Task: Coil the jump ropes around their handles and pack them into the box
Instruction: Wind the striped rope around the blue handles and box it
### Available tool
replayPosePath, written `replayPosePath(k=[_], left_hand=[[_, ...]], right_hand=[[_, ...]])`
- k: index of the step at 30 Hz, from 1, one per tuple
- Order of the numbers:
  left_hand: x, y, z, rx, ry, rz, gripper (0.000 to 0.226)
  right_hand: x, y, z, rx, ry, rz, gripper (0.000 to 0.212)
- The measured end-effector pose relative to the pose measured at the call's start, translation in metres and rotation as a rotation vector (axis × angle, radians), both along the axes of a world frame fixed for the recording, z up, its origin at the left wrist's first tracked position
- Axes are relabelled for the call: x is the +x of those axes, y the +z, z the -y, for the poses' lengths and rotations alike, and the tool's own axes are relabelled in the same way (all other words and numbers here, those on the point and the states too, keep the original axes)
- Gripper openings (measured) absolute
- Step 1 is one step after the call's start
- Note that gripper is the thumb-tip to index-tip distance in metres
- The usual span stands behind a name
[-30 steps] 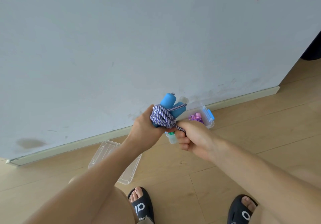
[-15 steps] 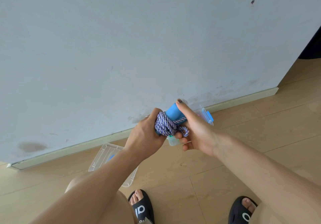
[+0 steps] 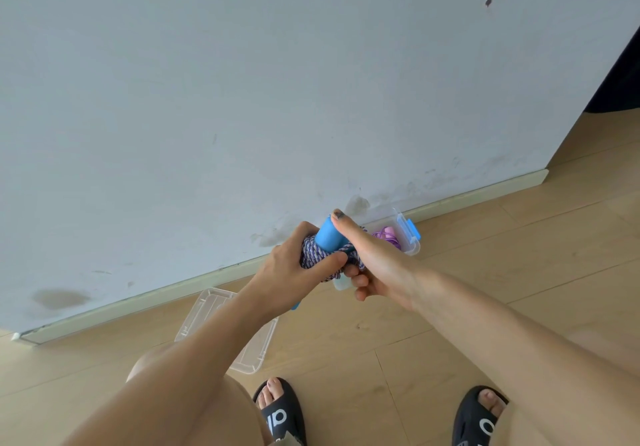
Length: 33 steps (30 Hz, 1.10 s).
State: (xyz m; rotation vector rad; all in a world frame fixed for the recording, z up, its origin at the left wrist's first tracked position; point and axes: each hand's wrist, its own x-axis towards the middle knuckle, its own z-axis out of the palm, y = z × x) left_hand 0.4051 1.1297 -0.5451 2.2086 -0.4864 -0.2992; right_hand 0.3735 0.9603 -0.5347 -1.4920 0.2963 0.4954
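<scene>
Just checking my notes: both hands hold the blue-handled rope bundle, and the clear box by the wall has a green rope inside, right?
Not quite. In the head view the rope inside the clear box is purple, not green. The rest stands: left hand and right hand hold the blue-handled bundle.

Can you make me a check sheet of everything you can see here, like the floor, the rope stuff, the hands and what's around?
Surface: light wooden floor.
Job's things: blue-handled jump rope, its purple-and-white cord wound round the handles, held above the floor; clear box with blue latches by the wall, a purple jump rope inside.
Clutter: clear lid lying on the floor, partly behind the left arm.
Grippers: left hand grips the coil, thumb across the cord; right hand holds it too, one finger up along a handle.
Cables: nothing seen.
Surroundings: scuffed pale wall, baseboard, black slides on the feet.
</scene>
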Motion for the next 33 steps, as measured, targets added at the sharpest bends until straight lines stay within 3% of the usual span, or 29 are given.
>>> replayPosePath(k=[4, 8, 11, 16, 19, 25, 29, 33], left_hand=[[0.006, 0.0, 0.002, -0.042, 0.039, -0.011, 0.026], [0.011, -0.002, 0.002, -0.115, 0.116, -0.048, 0.027], [0.012, -0.002, 0.0, -0.171, 0.152, -0.108, 0.042], [0.016, -0.001, -0.003, -0.282, 0.144, -0.224, 0.044], [0.017, 0.003, -0.004, -0.352, 0.149, -0.302, 0.052], [0.019, 0.002, -0.009, -0.372, 0.091, -0.409, 0.047], [0.017, 0.004, -0.009, -0.38, 0.083, -0.417, 0.055], [0.016, 0.006, -0.01, -0.352, 0.047, -0.405, 0.057]], right_hand=[[0.002, 0.004, 0.005, 0.023, -0.011, 0.02, 0.061], [0.004, 0.008, 0.01, 0.174, -0.061, 0.003, 0.049], [0.003, 0.011, 0.006, 0.189, -0.124, 0.053, 0.035], [-0.003, 0.015, 0.004, 0.014, -0.104, 0.239, 0.011], [-0.006, 0.015, 0.009, -0.046, -0.016, 0.335, 0.015], [-0.011, 0.01, 0.015, -0.49, 0.173, 0.715, 0.012], [-0.006, 0.006, 0.016, -0.719, 0.082, 0.881, 0.018], [-0.003, 0.007, 0.02, -0.731, -0.003, 0.962, 0.02]])
